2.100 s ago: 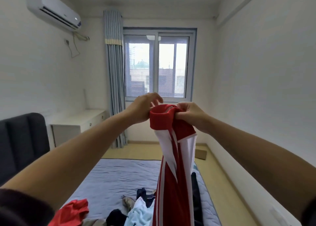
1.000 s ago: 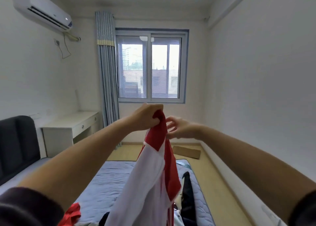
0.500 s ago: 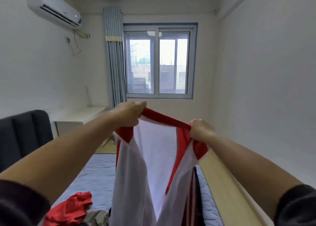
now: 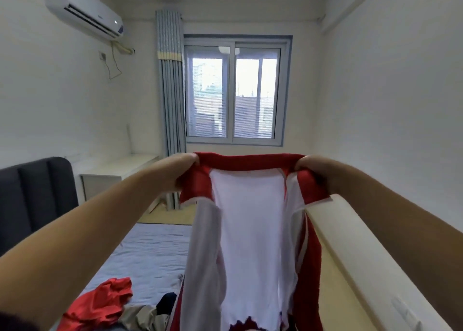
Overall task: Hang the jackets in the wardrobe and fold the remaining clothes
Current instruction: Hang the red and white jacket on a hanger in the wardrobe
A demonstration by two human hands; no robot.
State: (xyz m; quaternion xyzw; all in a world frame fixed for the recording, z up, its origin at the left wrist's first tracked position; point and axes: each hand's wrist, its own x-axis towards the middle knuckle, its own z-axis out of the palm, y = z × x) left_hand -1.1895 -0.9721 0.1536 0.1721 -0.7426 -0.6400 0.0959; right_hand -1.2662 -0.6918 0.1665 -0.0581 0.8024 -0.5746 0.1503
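I hold a red and white jacket (image 4: 248, 230) up in front of me, above the bed. Its red collar is stretched level between my hands and its white lining faces me. My left hand (image 4: 180, 169) grips the collar's left end. My right hand (image 4: 312, 166) grips the right end. The jacket's body hangs straight down and runs out of the frame's bottom edge.
A red garment (image 4: 100, 303), a beige one (image 4: 142, 318) and a dark one (image 4: 166, 303) lie on the grey-blue bed (image 4: 150, 250). A dark headboard (image 4: 32, 195) stands at left, a white desk (image 4: 117, 172) beyond it. A window (image 4: 235, 92) and a curtain (image 4: 171, 100) fill the far wall.
My hands have moved apart, pulling the bunched collar out flat and wide. The jacket has opened, showing its white lining.
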